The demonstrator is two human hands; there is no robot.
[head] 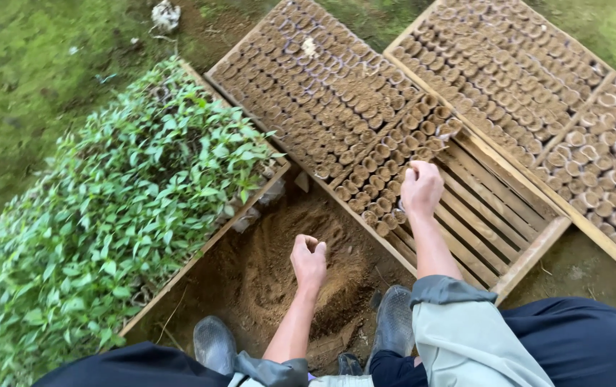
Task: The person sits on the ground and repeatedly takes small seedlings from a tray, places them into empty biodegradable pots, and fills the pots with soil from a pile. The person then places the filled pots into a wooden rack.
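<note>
My left hand [309, 261] hovers over a heap of loose brown soil [279, 265] between the trays, fingers curled shut; whether soil is in it I cannot tell. My right hand [421, 188] reaches out over the edge of a wooden slatted tray [490, 215], closed around a small soil-filled pot at the last row of pots [387, 172]. The pot itself is mostly hidden by my fingers. My dark rubber boots [215, 344] stand at the near edge of the soil heap.
A wooden tray of green leafy seedlings [121, 215] lies at the left. Two trays packed with several rows of soil-filled pots [322, 93] [537, 79] stretch to the far right. Mossy ground [28, 64] surrounds them.
</note>
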